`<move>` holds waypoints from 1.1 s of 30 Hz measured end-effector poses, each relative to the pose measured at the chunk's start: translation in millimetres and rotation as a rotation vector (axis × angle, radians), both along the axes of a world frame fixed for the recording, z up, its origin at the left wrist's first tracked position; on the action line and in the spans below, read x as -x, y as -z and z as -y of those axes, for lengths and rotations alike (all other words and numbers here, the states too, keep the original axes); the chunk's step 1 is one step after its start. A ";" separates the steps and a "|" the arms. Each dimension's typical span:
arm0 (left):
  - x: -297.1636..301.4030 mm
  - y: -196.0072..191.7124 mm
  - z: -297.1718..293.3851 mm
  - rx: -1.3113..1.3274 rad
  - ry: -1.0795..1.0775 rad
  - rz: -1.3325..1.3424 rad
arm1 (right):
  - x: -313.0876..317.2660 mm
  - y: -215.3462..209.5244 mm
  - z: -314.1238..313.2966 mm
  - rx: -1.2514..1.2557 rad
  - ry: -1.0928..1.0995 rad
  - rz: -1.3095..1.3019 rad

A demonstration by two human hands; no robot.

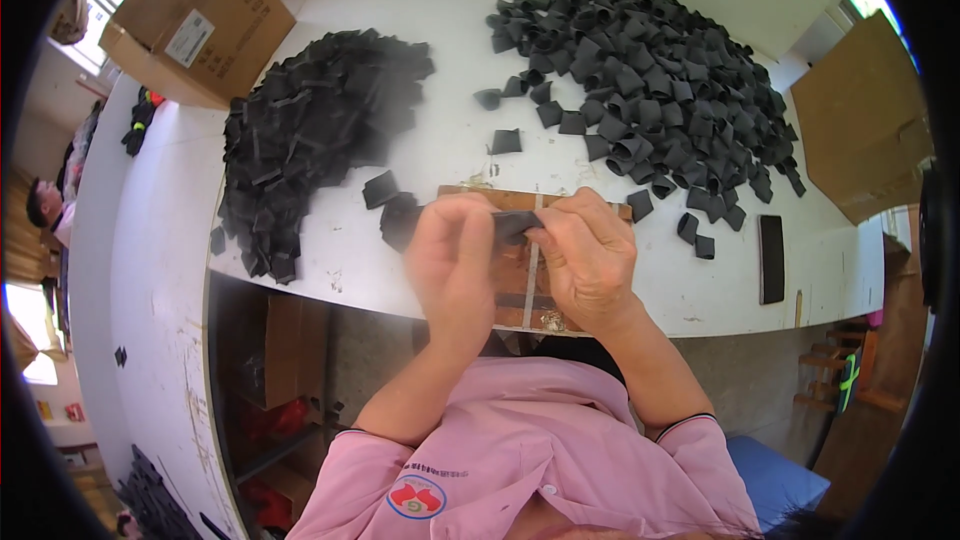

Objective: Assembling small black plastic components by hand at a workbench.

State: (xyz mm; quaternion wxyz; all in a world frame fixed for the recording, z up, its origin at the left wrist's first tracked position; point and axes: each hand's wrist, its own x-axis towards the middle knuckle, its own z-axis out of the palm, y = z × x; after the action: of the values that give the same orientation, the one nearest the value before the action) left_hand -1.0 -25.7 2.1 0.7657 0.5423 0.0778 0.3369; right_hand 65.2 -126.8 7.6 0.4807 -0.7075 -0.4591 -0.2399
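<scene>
Both hands pinch one black strip (515, 225) between them: left hand (452, 265), right hand (588, 258), fingers closed, above wooden board (520, 285). Flat-piece pile (310, 130) at 10 o'clock; folded-piece pile (650, 80) at 1 o'clock.

Head-worn fisheye, steeply down, close.
</scene>
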 end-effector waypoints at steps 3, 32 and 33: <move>-4.4 27.1 -25.3 -0.211 -0.157 -0.163 | -7.1 -7.3 8.2 -0.066 -0.134 -0.450; 38.6 20.2 -25.3 0.399 0.446 -0.279 | 49.6 9.1 15.5 0.088 0.118 -0.478; 41.7 16.1 -17.8 0.419 0.496 -0.275 | 48.9 7.5 16.7 0.054 0.101 -0.664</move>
State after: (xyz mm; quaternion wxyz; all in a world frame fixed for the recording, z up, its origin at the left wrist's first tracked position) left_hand -42.7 -7.9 -14.0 0.9012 0.4162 0.1134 0.0413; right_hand 16.3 -143.5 0.1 0.5725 -0.7814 -0.2481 -0.0075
